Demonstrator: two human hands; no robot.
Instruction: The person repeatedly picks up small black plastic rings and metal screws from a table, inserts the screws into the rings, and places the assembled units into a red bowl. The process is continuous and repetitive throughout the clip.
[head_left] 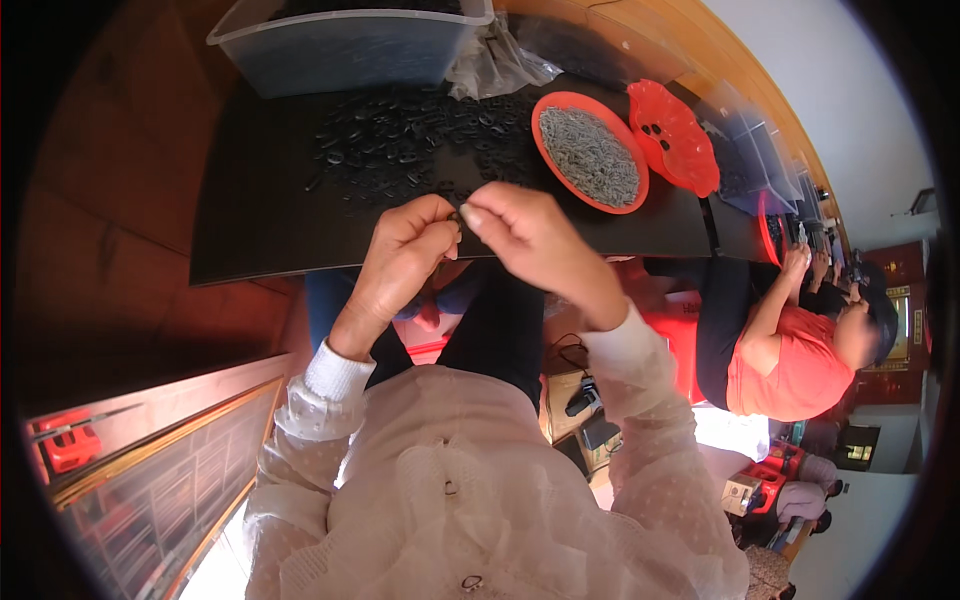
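Both my hands meet just above the near edge of the black table. My left hand (400,250) is closed in a pinch round a small dark piece (457,218), mostly covered by the fingers. Thumb and forefinger pressed together, my right hand (530,240) is at the same piece from the right; whatever lies in its fingertips is too small to make out. Just beyond them, small black oval parts (400,140) lie scattered in a loose pile. To the right of the pile, a red oval plate (545,105) holds a heap of small grey metal pieces (592,158).
A large clear plastic tub (350,50) stands at the back left, beside a crumpled clear bag (495,62). Right of the plate is a red wavy-edged dish (680,140) with a few dark bits. A co-worker in a red shirt (790,370) works farther right, near another clear bin (755,150).
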